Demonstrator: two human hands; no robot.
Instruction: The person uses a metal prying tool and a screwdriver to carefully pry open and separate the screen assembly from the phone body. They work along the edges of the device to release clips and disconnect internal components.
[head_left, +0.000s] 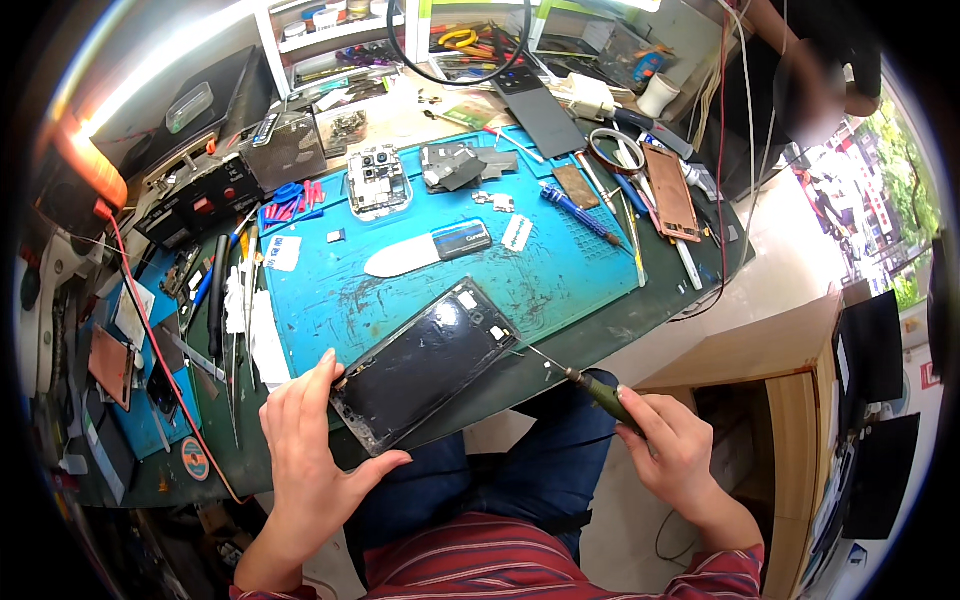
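Note:
A dark phone with its screen side bare and scuffed (425, 360) lies aslant at the near edge of the work mat. My left hand (310, 440) spans its lower left end, fingers at one side edge and thumb by the bottom corner, holding it. Between the fingers and thumb of my right hand (670, 440) is a green-handled tool (605, 396) with a thin metal tip. That tip points at the phone's upper right corner; whether it touches cannot be made out. Beyond the phone lies a flat white-and-blue blade-shaped piece (425, 250).
The blue mat (330, 290) carries an opened phone (378, 182), dark flat parts (460, 165) and a blue screwdriver (580, 213). Tweezers and pens (240, 290) lie left, near a red cable (150, 340). A copper-coloured plate (668, 190) rests right. Another person's arm (790, 50) shows far right.

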